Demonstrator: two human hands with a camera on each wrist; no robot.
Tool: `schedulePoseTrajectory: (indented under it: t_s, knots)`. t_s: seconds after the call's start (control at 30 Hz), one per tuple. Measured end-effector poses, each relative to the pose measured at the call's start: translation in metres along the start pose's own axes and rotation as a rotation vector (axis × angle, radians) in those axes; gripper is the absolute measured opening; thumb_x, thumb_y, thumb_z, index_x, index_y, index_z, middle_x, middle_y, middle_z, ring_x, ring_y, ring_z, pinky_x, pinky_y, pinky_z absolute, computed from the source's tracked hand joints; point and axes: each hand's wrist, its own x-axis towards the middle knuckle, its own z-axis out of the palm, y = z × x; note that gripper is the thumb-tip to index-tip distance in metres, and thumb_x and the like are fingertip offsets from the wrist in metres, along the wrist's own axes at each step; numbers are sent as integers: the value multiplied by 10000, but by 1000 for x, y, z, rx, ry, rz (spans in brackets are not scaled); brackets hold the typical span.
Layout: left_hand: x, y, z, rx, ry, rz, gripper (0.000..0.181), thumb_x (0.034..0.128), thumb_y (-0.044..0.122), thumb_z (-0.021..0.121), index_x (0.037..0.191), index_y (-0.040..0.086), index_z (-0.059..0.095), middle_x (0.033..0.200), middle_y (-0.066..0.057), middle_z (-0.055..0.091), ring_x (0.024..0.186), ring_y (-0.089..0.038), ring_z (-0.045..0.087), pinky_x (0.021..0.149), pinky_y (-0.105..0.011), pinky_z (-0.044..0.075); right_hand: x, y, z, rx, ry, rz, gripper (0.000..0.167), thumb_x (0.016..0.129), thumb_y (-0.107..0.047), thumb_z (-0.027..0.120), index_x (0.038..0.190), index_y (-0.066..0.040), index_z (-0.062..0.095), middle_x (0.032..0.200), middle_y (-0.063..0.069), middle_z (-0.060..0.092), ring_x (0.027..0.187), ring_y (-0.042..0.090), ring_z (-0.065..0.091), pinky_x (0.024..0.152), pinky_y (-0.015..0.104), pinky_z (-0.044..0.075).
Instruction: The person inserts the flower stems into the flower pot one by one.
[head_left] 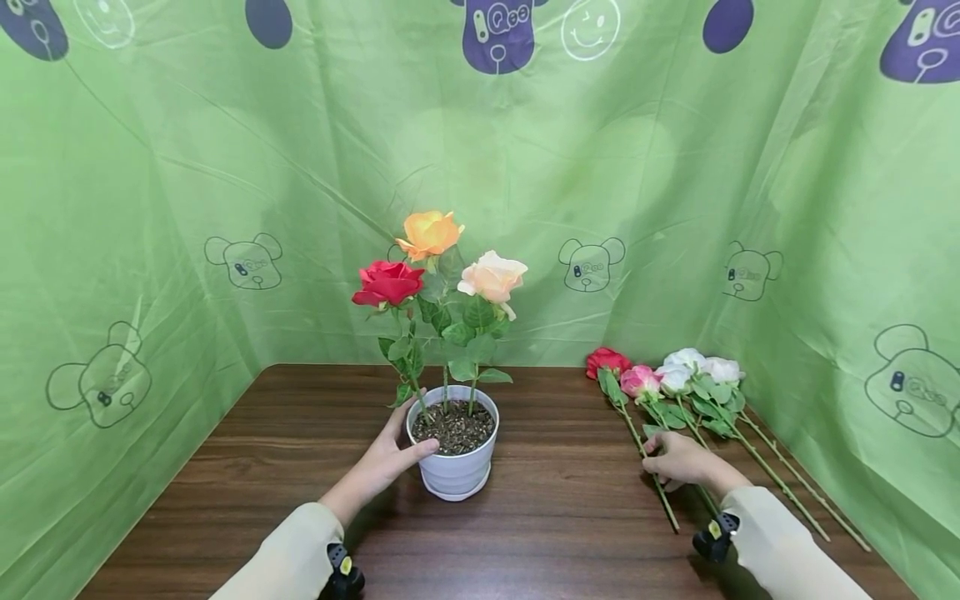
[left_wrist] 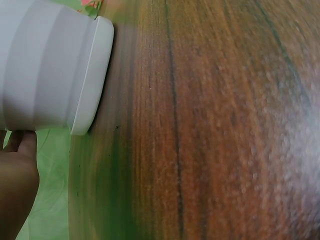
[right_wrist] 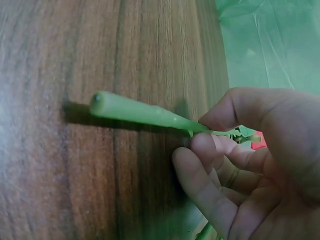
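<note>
A white flower pot (head_left: 457, 471) of dark soil stands on its saucer, holding a red rose (head_left: 387, 283), an orange rose (head_left: 431, 234) and a peach rose (head_left: 492, 277), all upright. My left hand (head_left: 392, 454) grips the pot's left side, thumb at the rim; in the left wrist view its fingers (left_wrist: 27, 142) touch the pot wall (left_wrist: 45, 65). On the right, my right hand (head_left: 684, 460) pinches the stem of a second red rose (head_left: 607, 362). The right wrist view shows that green stem (right_wrist: 145, 112) between thumb and fingers, its cut end pointing away from the hand.
Beside the pinched stem lie a pink rose (head_left: 641, 381) and several white roses (head_left: 684, 367), their stems pointing toward the table's front right. Green cloth (head_left: 525, 167) with printed bears hangs behind and along both sides of the brown wooden table (head_left: 555, 500).
</note>
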Motion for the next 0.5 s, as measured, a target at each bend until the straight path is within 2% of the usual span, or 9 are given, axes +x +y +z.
schedulePoseTrajectory:
  t_s: [0.2, 0.5]
  knots:
    - [1, -1, 0, -4, -1, -25, 827, 915, 101, 726, 1585, 87, 242, 1592, -145, 320, 1460, -291, 239, 1164, -510, 152, -2, -1, -1, 32, -18, -28, 297, 882, -48, 619, 1123, 103, 534, 675, 102, 551, 620, 209, 568, 591, 390, 577]
    - [0, -2, -1, -2, 2, -24, 838, 912, 124, 734, 1587, 89, 237, 1589, -153, 321, 1455, -308, 245, 1160, -525, 160, -7, -8, -5, 116, -45, -106, 296, 861, -3, 604, 1119, 93, 495, 744, 115, 556, 616, 202, 560, 588, 394, 570]
